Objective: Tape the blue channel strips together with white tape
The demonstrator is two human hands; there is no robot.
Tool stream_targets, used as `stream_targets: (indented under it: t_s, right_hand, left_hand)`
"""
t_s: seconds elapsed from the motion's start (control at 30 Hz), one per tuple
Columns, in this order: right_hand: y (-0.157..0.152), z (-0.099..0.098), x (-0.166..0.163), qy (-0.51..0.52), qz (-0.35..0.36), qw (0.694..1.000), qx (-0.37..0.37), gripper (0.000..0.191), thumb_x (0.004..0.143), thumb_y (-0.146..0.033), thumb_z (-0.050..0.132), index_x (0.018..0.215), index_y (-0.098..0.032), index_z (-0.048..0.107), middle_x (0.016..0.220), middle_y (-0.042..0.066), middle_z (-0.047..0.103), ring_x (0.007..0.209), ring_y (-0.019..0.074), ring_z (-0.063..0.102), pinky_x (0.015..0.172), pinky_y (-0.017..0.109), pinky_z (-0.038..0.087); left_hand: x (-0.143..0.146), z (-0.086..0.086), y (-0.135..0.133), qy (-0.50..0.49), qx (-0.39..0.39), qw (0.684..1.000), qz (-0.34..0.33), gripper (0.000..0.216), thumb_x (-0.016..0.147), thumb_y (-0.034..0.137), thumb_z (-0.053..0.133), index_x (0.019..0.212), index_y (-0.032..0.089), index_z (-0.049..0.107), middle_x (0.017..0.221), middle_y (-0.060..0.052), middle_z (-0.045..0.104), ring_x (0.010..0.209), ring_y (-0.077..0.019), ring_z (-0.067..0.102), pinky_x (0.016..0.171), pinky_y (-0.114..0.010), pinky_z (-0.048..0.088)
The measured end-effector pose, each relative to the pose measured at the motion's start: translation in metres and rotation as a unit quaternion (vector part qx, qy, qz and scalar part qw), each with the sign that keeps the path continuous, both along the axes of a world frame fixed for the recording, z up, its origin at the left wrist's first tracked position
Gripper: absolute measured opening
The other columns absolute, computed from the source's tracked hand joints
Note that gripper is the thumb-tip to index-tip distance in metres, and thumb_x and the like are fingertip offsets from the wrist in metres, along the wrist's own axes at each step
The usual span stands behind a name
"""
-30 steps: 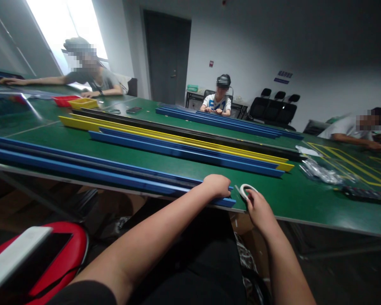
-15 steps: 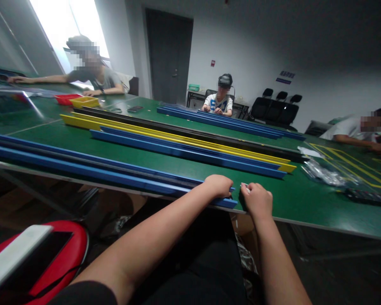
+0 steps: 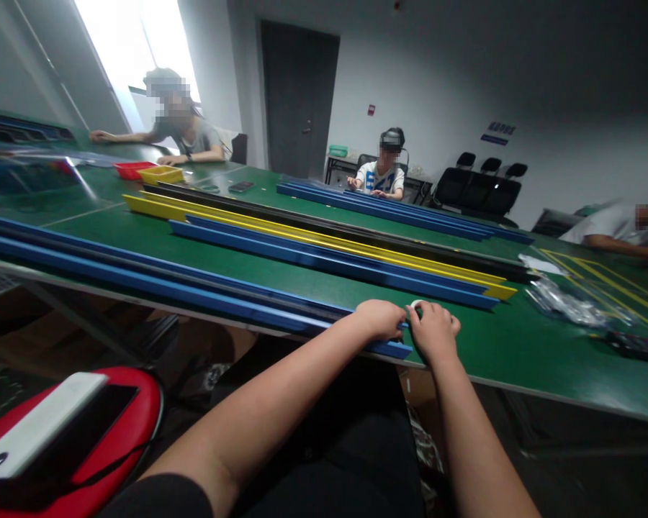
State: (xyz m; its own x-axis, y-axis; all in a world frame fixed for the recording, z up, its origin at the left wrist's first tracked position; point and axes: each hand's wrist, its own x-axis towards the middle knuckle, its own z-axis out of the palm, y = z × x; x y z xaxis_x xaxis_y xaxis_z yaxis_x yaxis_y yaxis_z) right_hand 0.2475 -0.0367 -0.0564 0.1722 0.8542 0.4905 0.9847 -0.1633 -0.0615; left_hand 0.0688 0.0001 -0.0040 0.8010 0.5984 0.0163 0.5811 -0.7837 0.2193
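A long blue rail (image 3: 156,301) with a dark strip along its inside lies at the near edge of the table. My left hand (image 3: 381,319) is closed around the right end of this rail, its fingers curled inside and partly hidden. Just to the right, my right hand (image 3: 435,332) pinches a small white piece (image 3: 415,305) between thumb and fingers, close by the rail's end. Most of the white piece is covered, so its kind cannot be made out.
On the green table (image 3: 302,288) lie another blue rail (image 3: 329,260), a yellow rail (image 3: 313,241) and black rails. Clear plastic bags (image 3: 567,302) are at the right. Several co-workers sit around the table. A red stool (image 3: 135,410) stands at my left.
My right hand has come closer to the rail's end and my left hand, turning slightly with the white piece. My left hand keeps its grip. The view has shifted a little.
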Motion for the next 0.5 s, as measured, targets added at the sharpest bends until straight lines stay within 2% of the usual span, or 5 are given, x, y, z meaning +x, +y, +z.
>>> stream_targets:
  t_s: [0.17,0.23,0.33,0.4,0.5]
  right_hand:
    - [-0.001,0.002,0.003,0.076,0.031,0.996,0.035,0.039,0.095,-0.049,0.043,0.105,-0.020,0.067,0.113,0.012,0.066,0.108,0.0286,0.054,0.102,0.052,0.029]
    - [-0.006,0.008,0.008,0.148,0.077,0.985,0.043,0.041,0.096,-0.048,0.039,0.104,-0.019,0.067,0.109,0.011,0.068,0.105,0.0266,0.058,0.100,0.047,0.035]
    - [-0.020,0.023,0.009,0.268,0.152,0.951,0.032,0.045,0.098,-0.049,0.035,0.107,-0.019,0.066,0.103,0.010,0.070,0.096,0.0230,0.063,0.089,0.037,0.045]
    - [-0.030,0.033,0.002,0.266,0.216,0.940,-0.002,0.040,0.096,-0.049,0.041,0.111,-0.021,0.066,0.110,0.009,0.069,0.103,0.0230,0.063,0.092,0.037,0.046]
    - [-0.042,0.041,-0.023,0.163,0.321,0.926,-0.118,0.043,0.090,-0.047,0.055,0.126,-0.024,0.060,0.126,0.009,0.064,0.115,0.0244,0.058,0.100,0.039,0.044]
  left_hand:
    - [-0.013,0.004,-0.006,-0.055,0.014,0.998,-0.014,0.032,0.088,0.052,0.059,0.107,0.027,0.067,0.108,-0.005,0.073,0.100,-0.0235,0.068,0.078,-0.029,0.051]
    - [-0.023,0.004,-0.011,-0.056,0.020,0.998,0.001,0.034,0.091,0.053,0.052,0.105,0.026,0.066,0.106,-0.006,0.072,0.098,-0.0236,0.068,0.076,-0.029,0.051]
    - [-0.043,0.003,-0.019,-0.060,0.032,0.997,0.048,0.039,0.094,0.056,0.045,0.109,0.025,0.065,0.106,-0.007,0.071,0.096,-0.0244,0.068,0.075,-0.031,0.051]
    - [-0.057,0.003,-0.023,-0.066,0.043,0.994,0.073,0.040,0.095,0.056,0.042,0.110,0.025,0.064,0.106,-0.007,0.070,0.094,-0.0241,0.068,0.075,-0.032,0.051]
    - [-0.073,0.004,-0.030,-0.074,0.059,0.990,0.103,0.038,0.098,0.052,0.040,0.105,0.023,0.064,0.106,-0.008,0.069,0.095,-0.0226,0.067,0.081,-0.033,0.050]
